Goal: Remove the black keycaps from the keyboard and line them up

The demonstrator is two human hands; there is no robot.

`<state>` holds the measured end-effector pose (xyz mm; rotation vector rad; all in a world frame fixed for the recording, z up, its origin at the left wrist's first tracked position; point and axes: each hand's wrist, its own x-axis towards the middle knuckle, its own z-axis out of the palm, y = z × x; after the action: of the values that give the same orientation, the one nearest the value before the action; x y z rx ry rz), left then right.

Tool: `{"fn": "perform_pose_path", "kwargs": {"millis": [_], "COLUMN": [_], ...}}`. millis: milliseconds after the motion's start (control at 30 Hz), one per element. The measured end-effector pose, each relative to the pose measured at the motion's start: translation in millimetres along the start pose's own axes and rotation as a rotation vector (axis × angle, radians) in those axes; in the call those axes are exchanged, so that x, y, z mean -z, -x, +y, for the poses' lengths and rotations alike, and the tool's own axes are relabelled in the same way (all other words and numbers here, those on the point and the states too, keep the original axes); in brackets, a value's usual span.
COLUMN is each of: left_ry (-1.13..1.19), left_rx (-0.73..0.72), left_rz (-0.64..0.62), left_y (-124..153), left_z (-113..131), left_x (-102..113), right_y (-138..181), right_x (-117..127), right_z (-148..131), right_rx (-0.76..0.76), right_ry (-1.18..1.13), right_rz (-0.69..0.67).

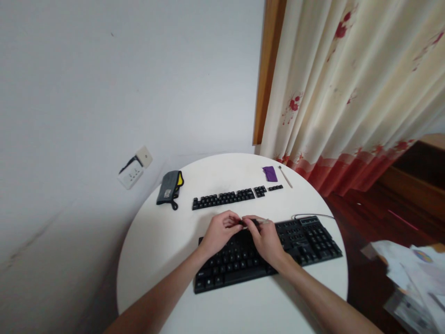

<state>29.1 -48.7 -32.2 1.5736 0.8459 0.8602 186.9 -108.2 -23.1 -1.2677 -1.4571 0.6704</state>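
Note:
Over the upper part of a black keyboard (239,273), both hands meet with their fingertips close together. My left hand (220,229) is closed in a pinch on a small black keycap (242,223), mostly covered by the fingers. My right hand (267,239) is closed beside it, its thumb and fingers near the same keycap. A thin pale stick (266,221) shows at the right fingers; its other end is hidden. Beyond the hands, removed keycaps (225,198) lie in rows on the white round table (153,260).
A grey zip pouch (168,188) rests at the table's left edge. At the back right lie a purple cloth (270,173) and a thin brush (285,177). The keyboard cable (314,215) runs off the right edge. Papers (410,278) are on the right, by a patterned curtain (330,93).

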Motion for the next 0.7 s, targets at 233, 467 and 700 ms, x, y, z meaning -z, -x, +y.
{"fn": "perform_pose_path", "kwargs": {"millis": [233, 467, 700], "left_ry": [-0.072, -0.285, -0.39], "left_rx": [-0.058, -0.196, -0.262], "left_rz": [0.033, 0.064, 0.13], "left_y": [6.0, 8.8, 8.4], "left_z": [0.9, 8.0, 11.8], "left_x": [-10.8, -11.4, -7.3], "right_y": [3.0, 1.9, -4.1], "right_x": [-3.6, -2.4, 8.8], "right_z": [2.8, 7.1, 10.1], "right_rx": [-0.07, -0.134, -0.073], "right_ry": [0.051, 0.006, 0.047], "right_rz": [0.059, 0.097, 0.197]}}
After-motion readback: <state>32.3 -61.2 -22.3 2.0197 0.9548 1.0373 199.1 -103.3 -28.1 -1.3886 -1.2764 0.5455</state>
